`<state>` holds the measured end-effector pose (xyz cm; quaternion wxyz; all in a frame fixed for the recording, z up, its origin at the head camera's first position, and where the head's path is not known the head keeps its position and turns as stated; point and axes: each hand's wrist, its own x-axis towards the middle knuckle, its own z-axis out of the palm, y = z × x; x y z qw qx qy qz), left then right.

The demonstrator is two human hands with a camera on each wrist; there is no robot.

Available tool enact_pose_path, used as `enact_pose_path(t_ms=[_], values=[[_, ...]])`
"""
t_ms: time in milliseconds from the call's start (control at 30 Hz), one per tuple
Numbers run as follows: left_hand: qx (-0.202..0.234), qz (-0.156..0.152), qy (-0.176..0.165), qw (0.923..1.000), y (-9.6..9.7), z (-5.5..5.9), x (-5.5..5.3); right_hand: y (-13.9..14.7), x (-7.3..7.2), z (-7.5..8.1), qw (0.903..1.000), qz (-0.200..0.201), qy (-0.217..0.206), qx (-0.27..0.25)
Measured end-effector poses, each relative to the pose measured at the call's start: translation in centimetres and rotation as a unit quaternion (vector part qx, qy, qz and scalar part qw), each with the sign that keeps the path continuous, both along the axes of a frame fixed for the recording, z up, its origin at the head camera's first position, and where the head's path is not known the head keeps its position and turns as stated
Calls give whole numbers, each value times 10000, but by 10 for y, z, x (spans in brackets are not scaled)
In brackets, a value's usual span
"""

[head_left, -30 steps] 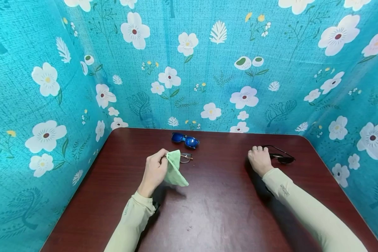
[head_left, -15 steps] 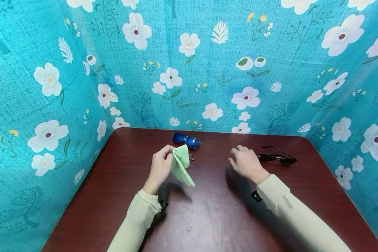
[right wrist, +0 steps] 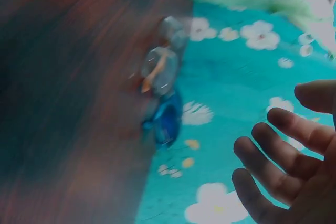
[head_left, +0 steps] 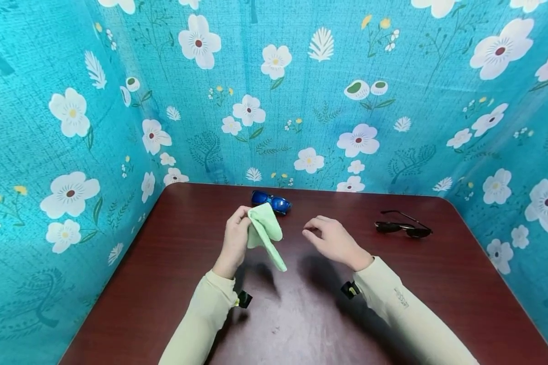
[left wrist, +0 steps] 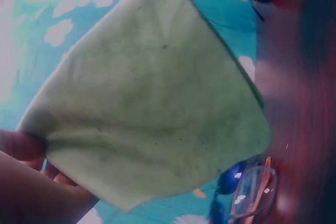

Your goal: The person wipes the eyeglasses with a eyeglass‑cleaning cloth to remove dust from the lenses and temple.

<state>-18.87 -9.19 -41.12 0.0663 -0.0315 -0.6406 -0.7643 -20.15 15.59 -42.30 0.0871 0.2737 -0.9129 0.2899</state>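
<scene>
My left hand (head_left: 234,241) pinches a pale green cloth (head_left: 266,223) by its edge, and the cloth hangs folded above the table. In the left wrist view the cloth (left wrist: 152,98) spreads wide and shows small dark specks. To its right my right hand (head_left: 334,242) is raised and holds nothing, fingers loosely bent and apart from the cloth. Blue-lensed sunglasses (head_left: 280,204) lie behind the cloth, partly covered by it in the head view. Clear-lensed eyeglasses (right wrist: 163,72) lie beside them, hidden in the head view by the cloth.
Black sunglasses (head_left: 415,232) with a temple arm raised rest on the right part of the dark red-brown table (head_left: 310,324). A turquoise flowered curtain (head_left: 301,121) surrounds the table's back and sides. Small black devices (head_left: 349,290) sit at the wrists.
My right hand has let go of the black sunglasses, leaving them on the table, and moved left towards the cloth. My left hand has shifted slightly right and up with the cloth.
</scene>
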Motion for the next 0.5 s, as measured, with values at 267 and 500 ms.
enact_pose_path(t_ms=[267, 500], values=[[3051, -592, 39, 9505, -38, -11, -14, -8, -37, -28, 9950, -307, -534, 782], [4738, -708, -542, 8761, -66, -12, -22, -34, -57, -41, 9907, -67, -722, 1151]])
